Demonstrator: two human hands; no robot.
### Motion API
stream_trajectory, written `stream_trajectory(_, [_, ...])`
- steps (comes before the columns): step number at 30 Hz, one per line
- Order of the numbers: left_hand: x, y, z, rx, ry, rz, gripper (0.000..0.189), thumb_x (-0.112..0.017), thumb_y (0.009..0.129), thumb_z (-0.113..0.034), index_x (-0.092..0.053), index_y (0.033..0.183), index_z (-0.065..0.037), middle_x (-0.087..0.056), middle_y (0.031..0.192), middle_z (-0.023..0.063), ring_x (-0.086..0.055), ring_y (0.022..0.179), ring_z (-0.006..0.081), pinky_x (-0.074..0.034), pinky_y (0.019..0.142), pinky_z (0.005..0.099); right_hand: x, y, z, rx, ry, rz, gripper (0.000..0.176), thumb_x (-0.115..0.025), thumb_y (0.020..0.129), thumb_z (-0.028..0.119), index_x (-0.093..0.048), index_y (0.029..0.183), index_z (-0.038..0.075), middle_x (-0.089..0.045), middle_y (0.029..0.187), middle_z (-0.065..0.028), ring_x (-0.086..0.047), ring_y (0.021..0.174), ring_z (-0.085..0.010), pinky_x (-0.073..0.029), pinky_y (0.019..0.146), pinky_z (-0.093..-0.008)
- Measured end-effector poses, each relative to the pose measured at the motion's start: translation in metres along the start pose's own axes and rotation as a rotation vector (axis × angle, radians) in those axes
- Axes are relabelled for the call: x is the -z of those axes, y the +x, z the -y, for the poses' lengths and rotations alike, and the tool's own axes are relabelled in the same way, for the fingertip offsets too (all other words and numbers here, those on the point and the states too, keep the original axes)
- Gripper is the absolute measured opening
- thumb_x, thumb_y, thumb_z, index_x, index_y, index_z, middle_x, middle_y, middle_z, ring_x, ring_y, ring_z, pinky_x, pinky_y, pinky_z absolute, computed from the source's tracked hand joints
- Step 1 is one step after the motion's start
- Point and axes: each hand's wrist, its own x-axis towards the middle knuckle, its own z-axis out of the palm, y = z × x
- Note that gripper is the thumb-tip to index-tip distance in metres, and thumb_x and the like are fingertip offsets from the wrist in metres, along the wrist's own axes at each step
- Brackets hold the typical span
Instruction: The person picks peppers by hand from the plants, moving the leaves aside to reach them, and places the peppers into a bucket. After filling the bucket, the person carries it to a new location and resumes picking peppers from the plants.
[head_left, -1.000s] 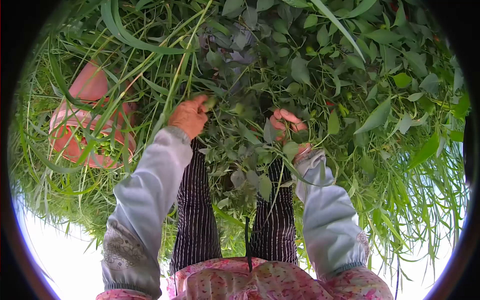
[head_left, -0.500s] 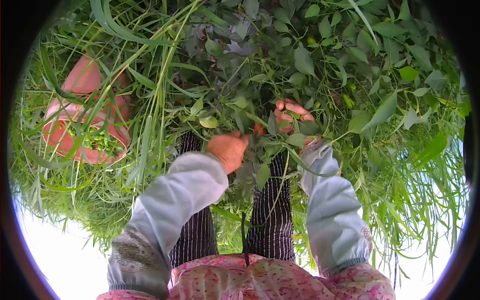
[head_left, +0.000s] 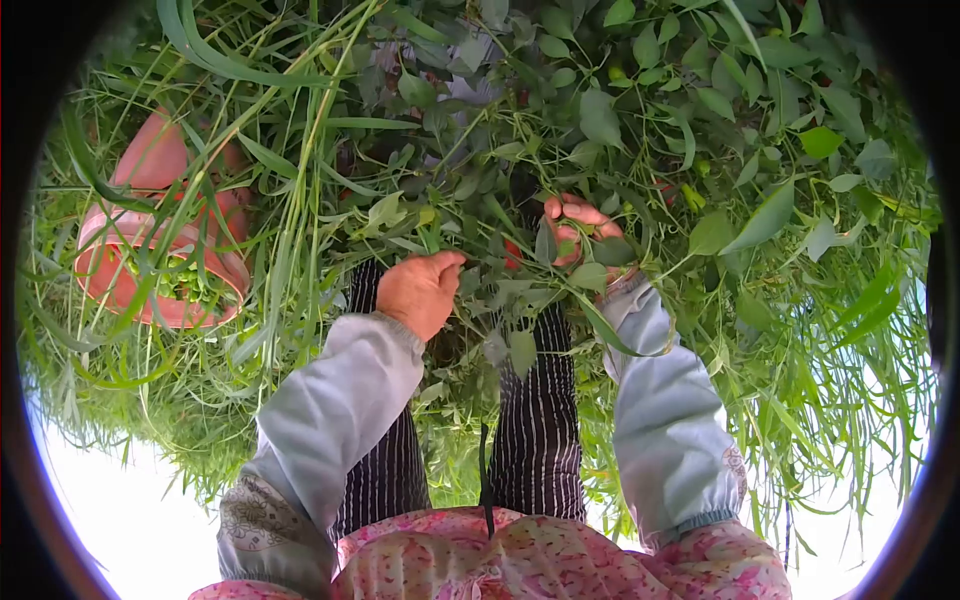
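Observation:
My left hand (head_left: 422,293) is closed, its thumb and fingers pinched together at the leaves of a chili plant (head_left: 520,290). What sits between the fingertips is too small to make out. My right hand (head_left: 583,235) is curled, palm toward me, among the stems to the right. Leaves cover part of its palm and wrist, so its contents are hidden. A red chili pepper (head_left: 512,255) hangs between the two hands, close to the right one. Both forearms wear pale sleeve covers.
At the left, a pink bucket (head_left: 95,262) lies tilted in tall grass, with green chili peppers (head_left: 190,282) inside. Long grass blades (head_left: 310,150) cross in front of it. Green peppers (head_left: 692,198) hang on the plants at the right. Striped trouser legs (head_left: 540,420) stand below the hands.
My left hand has moved left and slightly up, away from the red chili pepper. The right hand stays nearly in place. The view has shifted a little.

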Motion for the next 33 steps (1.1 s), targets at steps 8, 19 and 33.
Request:
stream_trajectory(8, [-0.059, 0.036, 0.001, 0.133, -0.965, 0.328, 0.029, -0.063, 0.079, -0.029, -0.064, 0.094, -0.005, -0.064, 0.077, 0.007, -0.057, 0.066, 0.0162, -0.046, 0.064, 0.029, 0.002, 0.007, -0.018, 0.022, 0.174, 0.093, 0.014, -0.052, 0.086, 0.021, -0.049, 0.093, 0.009, -0.044, 0.068, 0.0027, -0.044, 0.056, -0.0097, -0.037, 0.051, -0.0252])
stream_trajectory(19, [0.002, -0.025, -0.045, 0.251, -0.924, 0.373, 0.025, -0.068, 0.072, -0.009, -0.064, 0.097, -0.007, -0.062, 0.078, 0.0028, -0.053, 0.053, 0.0057, -0.041, 0.043, 0.0185, -0.013, 0.007, -0.032, 0.119, 0.233, -0.233, 0.012, -0.051, 0.084, 0.017, -0.05, 0.09, 0.007, -0.044, 0.071, 0.0007, -0.042, 0.057, -0.0103, -0.036, 0.053, -0.0268])
stream_trajectory(33, [0.074, -0.067, -0.07, -0.314, -0.577, 0.175, 0.014, -0.067, 0.072, -0.003, -0.063, 0.085, -0.001, -0.062, 0.074, -0.0001, -0.055, 0.067, 0.0071, -0.045, 0.061, 0.0211, -0.019, 0.049, -0.06, 0.411, -0.678, -0.221, 0.037, -0.05, 0.082, 0.023, -0.054, 0.111, 0.001, -0.058, 0.108, -0.0089, -0.057, 0.094, -0.0233, -0.044, 0.082, -0.032])
